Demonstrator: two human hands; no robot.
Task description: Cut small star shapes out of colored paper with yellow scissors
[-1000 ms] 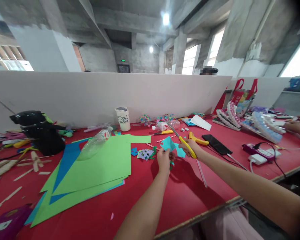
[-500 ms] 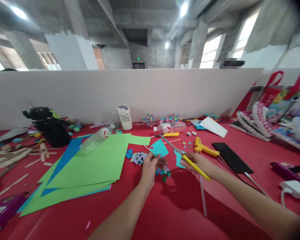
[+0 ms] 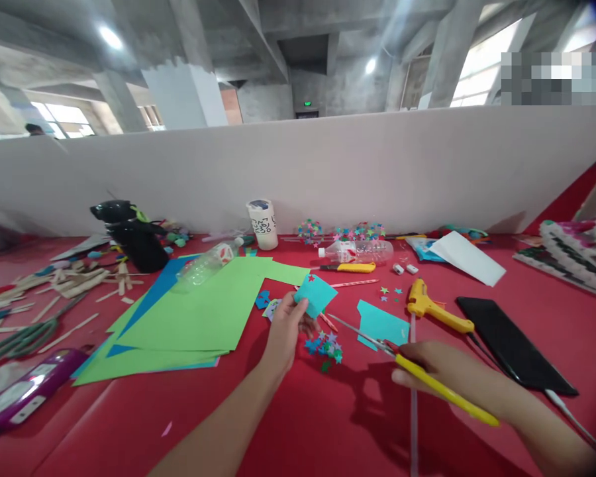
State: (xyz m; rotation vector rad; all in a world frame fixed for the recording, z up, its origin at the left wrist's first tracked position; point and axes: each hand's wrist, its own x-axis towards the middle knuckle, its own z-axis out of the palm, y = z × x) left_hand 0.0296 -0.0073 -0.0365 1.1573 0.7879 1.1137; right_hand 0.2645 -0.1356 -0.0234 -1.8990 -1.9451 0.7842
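A small piece of turquoise paper (image 3: 316, 295) with a star-shaped hole is pinched between the thumb and fingers of my left hand (image 3: 284, 331). Yellow-handled scissors (image 3: 442, 387) sit in my right hand (image 3: 444, 368), their blades pointing left toward the paper but apart from it. Below the blades lies a second turquoise sheet (image 3: 385, 323) with a cut corner. Small blue, green and purple paper stars (image 3: 328, 346) are heaped beside my left hand. Purple punched scraps (image 3: 273, 309) are partly hidden behind that hand.
Green sheets (image 3: 198, 318) spread at left near a clear bottle (image 3: 206, 265). Behind are a utility knife (image 3: 352, 267), a second bottle (image 3: 362, 252) and a white cup (image 3: 262, 225). A yellow glue gun (image 3: 437, 308) and a black phone (image 3: 514, 344) lie right; a black flask (image 3: 136, 238) stands left.
My right hand with the scissors has moved right and down, away from the turquoise paper. My left hand still holds the paper. The view has turned somewhat.
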